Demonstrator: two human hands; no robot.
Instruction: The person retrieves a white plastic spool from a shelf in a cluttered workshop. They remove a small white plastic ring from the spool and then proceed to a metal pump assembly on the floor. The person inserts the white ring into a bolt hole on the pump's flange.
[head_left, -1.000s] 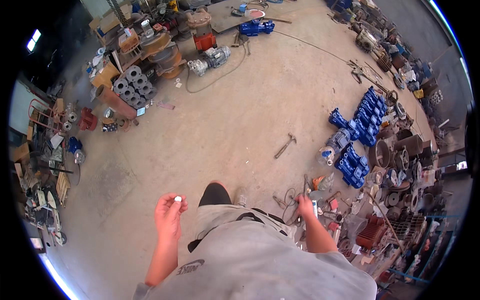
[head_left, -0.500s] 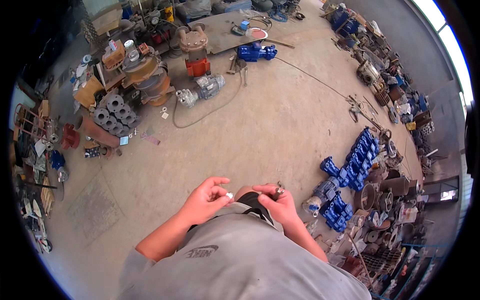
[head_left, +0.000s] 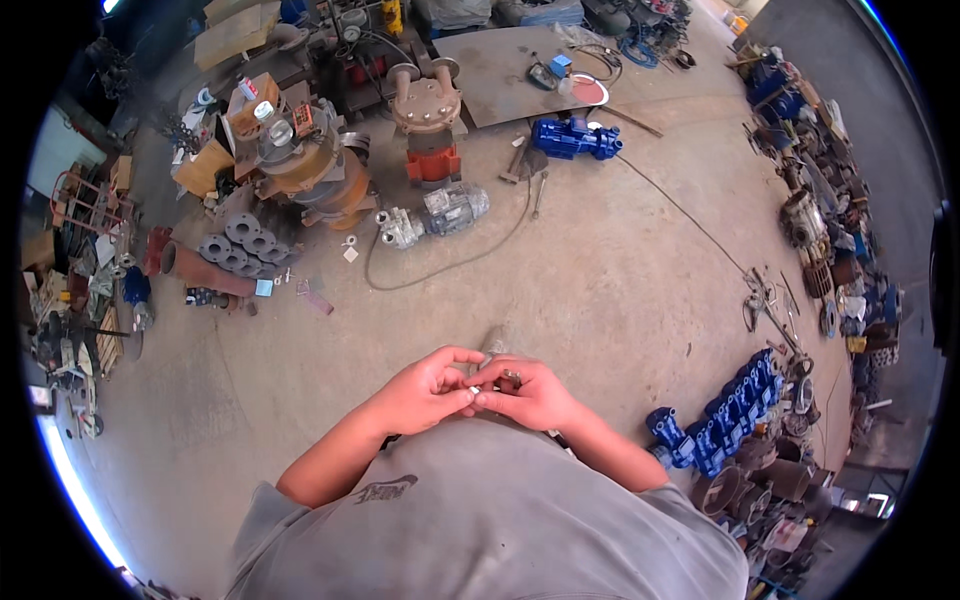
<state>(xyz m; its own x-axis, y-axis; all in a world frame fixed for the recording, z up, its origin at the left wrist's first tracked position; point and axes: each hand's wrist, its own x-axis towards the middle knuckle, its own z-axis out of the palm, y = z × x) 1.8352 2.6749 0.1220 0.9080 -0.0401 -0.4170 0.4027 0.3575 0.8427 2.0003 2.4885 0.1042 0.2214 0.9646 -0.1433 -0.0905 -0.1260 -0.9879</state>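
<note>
My left hand (head_left: 428,388) and my right hand (head_left: 528,392) meet in front of my grey shirt. Thumb and fingers of the left pinch a small white piece (head_left: 474,391), too small to name. The right hand's thumb and index finger come up against that same piece from the other side. A small dark metal part (head_left: 513,379) is tucked in the bent fingers of my right hand, mostly covered by them. Its exact kind does not show.
A silver pump with motor (head_left: 440,215) lies ahead, near an upright orange-and-brown machine (head_left: 428,125). Another blue motor pump (head_left: 577,139) stands beyond it. Blue pump bodies (head_left: 735,405) line the right side. Stacked grey flanged pipes (head_left: 243,240) sit at the left. A cable (head_left: 680,205) crosses the floor.
My hands were apart and have come together, the right moving left until its fingertips reach the white piece. The view has shifted, so the floor objects appear displaced.
</note>
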